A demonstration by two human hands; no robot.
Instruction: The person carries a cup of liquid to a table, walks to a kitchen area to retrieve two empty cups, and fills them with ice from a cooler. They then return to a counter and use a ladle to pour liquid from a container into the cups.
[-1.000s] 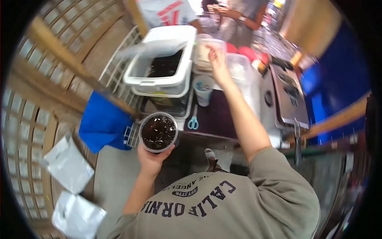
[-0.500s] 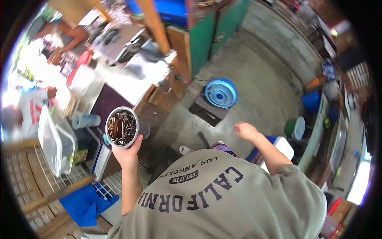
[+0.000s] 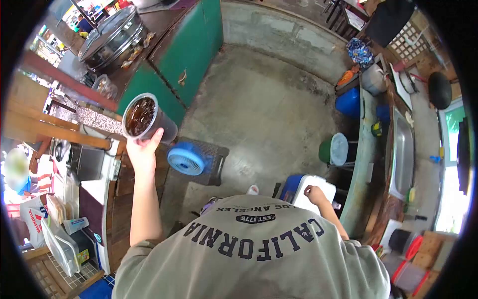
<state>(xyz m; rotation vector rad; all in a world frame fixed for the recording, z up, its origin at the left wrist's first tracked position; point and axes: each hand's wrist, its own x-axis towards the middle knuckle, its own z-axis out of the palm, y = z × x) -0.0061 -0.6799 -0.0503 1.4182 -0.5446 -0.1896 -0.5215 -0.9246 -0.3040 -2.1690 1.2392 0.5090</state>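
My left hand (image 3: 142, 149) is wrapped round a clear plastic cup (image 3: 167, 128) of dark brown drink, with what looks like ice at its surface. The cup is raised out to the left, its open top tilted toward me. Below it, a blue fan (image 3: 186, 158) stands on a dark crate (image 3: 217, 162). My right hand (image 3: 313, 193) hangs low on the right with its fingers curled in and nothing showing in them. Beneath that hand, overlapping it in this view, is a blue cooler with a white lid (image 3: 324, 185).
Green cabinet doors (image 3: 172, 70) line the left, with a large metal pot (image 3: 115, 41) on the counter above. Along the right runs a counter with a steel sink (image 3: 402, 154). A green bucket (image 3: 325, 151) and a blue container (image 3: 347, 102) stand beside it. Concrete floor (image 3: 269, 99) stretches ahead.
The view has turned right and moved forward, so the green doors and sink counter show more fully. My left hand still carries the cup; my right hand has dropped lower, over the cooler.
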